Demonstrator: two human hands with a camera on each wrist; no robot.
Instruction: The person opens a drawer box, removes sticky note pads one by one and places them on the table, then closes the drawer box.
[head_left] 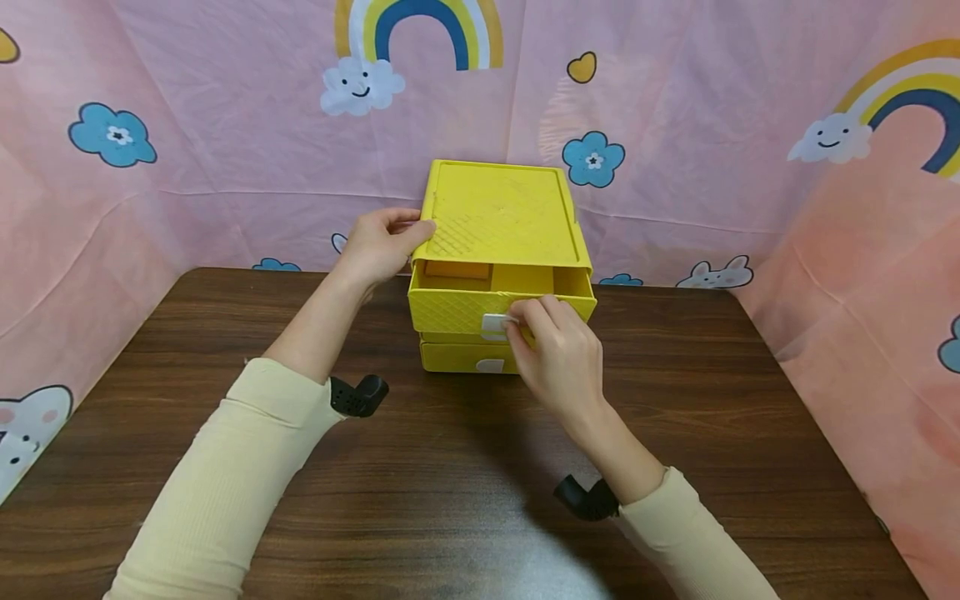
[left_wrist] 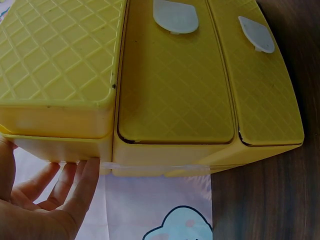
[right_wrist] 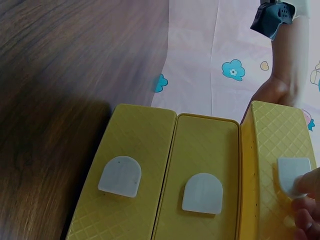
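A yellow plastic drawer cabinet (head_left: 502,208) with three stacked drawers stands at the back of the table. Its top drawer (head_left: 447,313) is pulled partly out, showing a flat orange piece (head_left: 457,270) inside at the left. My right hand (head_left: 558,350) pinches the white pull tab (head_left: 492,322) on that drawer's front between thumb and fingers. At the cabinet's upper left edge rests my left hand (head_left: 382,246), thumb on the top and the other fingers against the side wall (left_wrist: 65,147). The middle drawer (left_wrist: 175,90) and bottom drawer (left_wrist: 270,100) are closed, each with a white tab.
The dark wooden table (head_left: 420,492) spreads in front of and beside the cabinet. Pink printed cloth (head_left: 262,142) hangs close behind it and along both sides. Each wrist wears a black camera mount (head_left: 360,395).
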